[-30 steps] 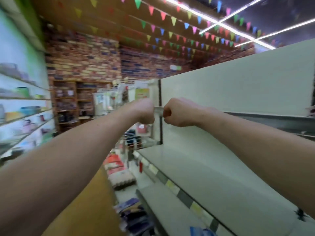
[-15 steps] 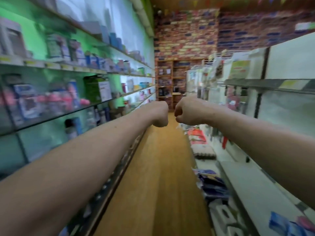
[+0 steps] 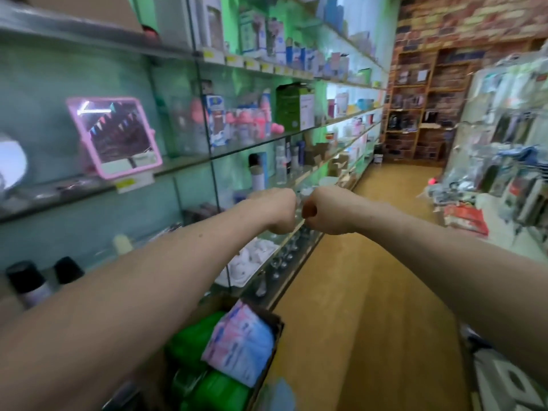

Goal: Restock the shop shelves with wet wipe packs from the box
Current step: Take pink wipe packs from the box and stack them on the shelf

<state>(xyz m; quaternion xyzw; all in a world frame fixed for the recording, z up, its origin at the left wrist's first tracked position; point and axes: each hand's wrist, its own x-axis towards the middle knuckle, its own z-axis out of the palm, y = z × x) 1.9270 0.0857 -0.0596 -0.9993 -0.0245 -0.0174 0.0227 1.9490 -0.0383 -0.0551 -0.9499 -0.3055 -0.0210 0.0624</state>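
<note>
Two bare arms reach straight ahead down a narrow shop aisle, the left hand (image 3: 278, 212) and right hand (image 3: 326, 212) level with each other and nearly touching knuckle to knuckle. On both hands the fingers are curled tight into fists, and nothing shows inside either one.

The cardboard box (image 3: 277, 324) sits low at the bottom of the view, against the foot of the glass shelves (image 3: 267, 140) on the person's left. It lies directly under the left forearm, well below and behind both fists. Its base is hidden. Inside are green wet wipe packs (image 3: 192, 339) and, leaning against the box's right wall, a pink and blue pack (image 3: 240, 342) standing on edge. Blur makes it hard to say which way its long side runs.

The left hand looks the nearer of the two to the box. Reaching a pack would likely mean opening the fists and bringing the hands down and back toward the body.

A pink-framed mirror (image 3: 115, 134) stands on a left shelf. A rack of hanging goods (image 3: 504, 129) fills the right side, across the wooden floor (image 3: 355, 292).
</note>
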